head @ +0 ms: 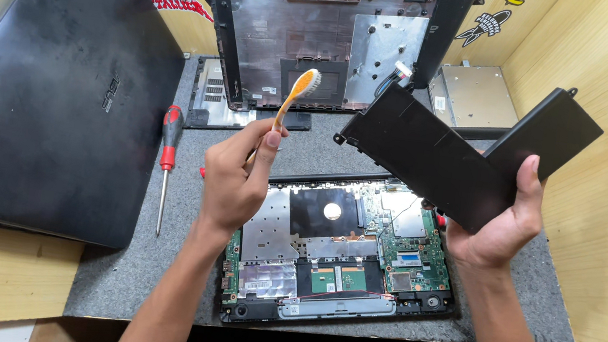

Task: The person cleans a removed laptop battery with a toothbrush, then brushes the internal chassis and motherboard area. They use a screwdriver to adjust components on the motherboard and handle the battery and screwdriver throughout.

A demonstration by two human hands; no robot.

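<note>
- Our left hand (235, 178) is closed tight around the handle of an orange toothbrush (296, 93), with the bristles up in the air, above the work mat.
- Our right hand (504, 226) is clamped on a long black battery (460, 155), thumb on top and fingers under it (we cannot see those fingers). The battery is lifted up and tilted, above the right side of the open laptop (340, 253).
- The laptop lies flat on the grey mat (113, 279) with its green boards and silver plates showing.
- Its bottom cover (320, 41) is already off and leans up at the back.
- So we judge the opening part is done and the battery is out. The brush is not touching anything yet, so any brushing looks like it is left to do.
- A red screwdriver (166, 166) lies on the mat to the left, beside a shut black laptop (51, 86).
</note>
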